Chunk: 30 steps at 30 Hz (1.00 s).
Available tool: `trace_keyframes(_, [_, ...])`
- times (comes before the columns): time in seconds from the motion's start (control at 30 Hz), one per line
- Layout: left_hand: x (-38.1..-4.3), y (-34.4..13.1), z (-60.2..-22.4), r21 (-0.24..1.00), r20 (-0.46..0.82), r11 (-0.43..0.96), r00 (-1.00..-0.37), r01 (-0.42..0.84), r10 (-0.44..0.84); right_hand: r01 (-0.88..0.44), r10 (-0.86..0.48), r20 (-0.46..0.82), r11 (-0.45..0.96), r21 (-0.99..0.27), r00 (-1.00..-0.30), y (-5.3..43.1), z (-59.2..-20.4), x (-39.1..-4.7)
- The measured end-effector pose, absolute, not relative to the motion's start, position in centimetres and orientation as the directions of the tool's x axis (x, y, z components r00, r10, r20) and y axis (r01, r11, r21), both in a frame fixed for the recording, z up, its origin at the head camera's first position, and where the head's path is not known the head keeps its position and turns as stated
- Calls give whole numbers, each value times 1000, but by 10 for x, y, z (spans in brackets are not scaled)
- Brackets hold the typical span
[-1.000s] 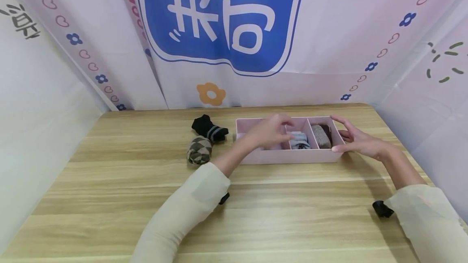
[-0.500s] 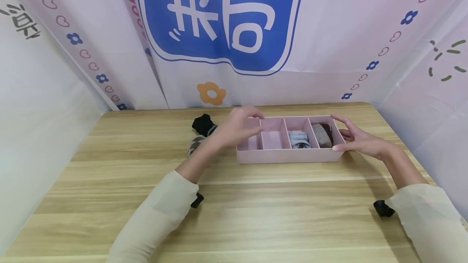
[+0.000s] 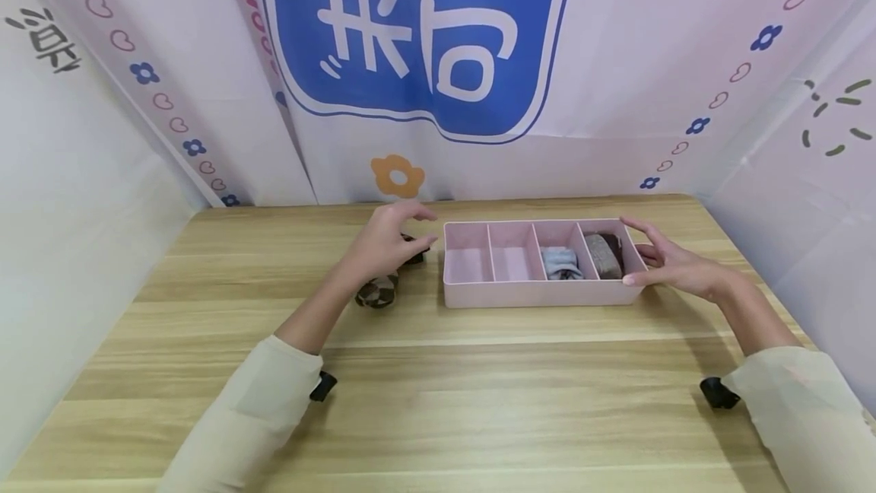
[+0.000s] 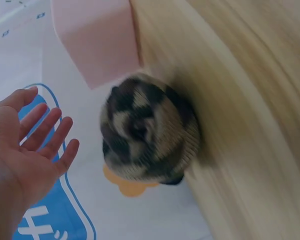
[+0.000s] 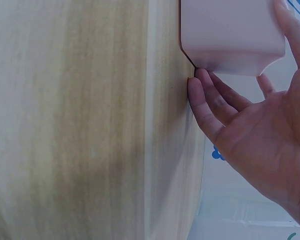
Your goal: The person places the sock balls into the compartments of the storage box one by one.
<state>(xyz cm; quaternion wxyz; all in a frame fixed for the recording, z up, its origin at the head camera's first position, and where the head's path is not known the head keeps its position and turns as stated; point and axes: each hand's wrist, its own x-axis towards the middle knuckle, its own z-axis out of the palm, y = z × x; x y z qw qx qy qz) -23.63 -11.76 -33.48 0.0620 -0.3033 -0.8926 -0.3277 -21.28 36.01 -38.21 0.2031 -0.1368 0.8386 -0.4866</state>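
Observation:
A pink divided storage box stands on the table. From its left end, two compartments are bare; then comes one with a rolled light-blue sock, and the rightmost holds a grey-brown sock roll. My right hand holds the box's right end, thumb at the near corner and index finger at the far one; its other fingers bend against the end wall. Left of the box my left hand hovers with fingers spread, holding nothing. Below it lie a checkered sock roll and a black sock, partly hidden.
The wooden table reaches back to a printed fabric curtain. Fabric walls stand at the left and right sides. Black straps show at both forearms.
My left hand has moved left from over the box's middle to above the two socks outside it. The right hand stays at the box's right end.

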Motion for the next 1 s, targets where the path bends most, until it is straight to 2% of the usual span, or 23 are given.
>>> trace_keyframes(0.37, [-242,-148,-348,520,245,690,-861,504,445,-34,-422,-208,499,-866,-882,361,-381,-210])
trace_keyframes(0.6, [-252,-158,-356,383,135,824,-908,417,397,-35,-424,-208,497,-867,-882,362,-383,-210])
trace_keyframes(0.8, [-261,-162,-363,298,98,874,-924,383,371,-36,-428,-207,493,-869,-880,361,-383,-211])
trace_keyframes(1.0, [-268,-167,-370,325,59,883,-939,339,339,-37,-428,-205,492,-870,-880,360,-382,-211])
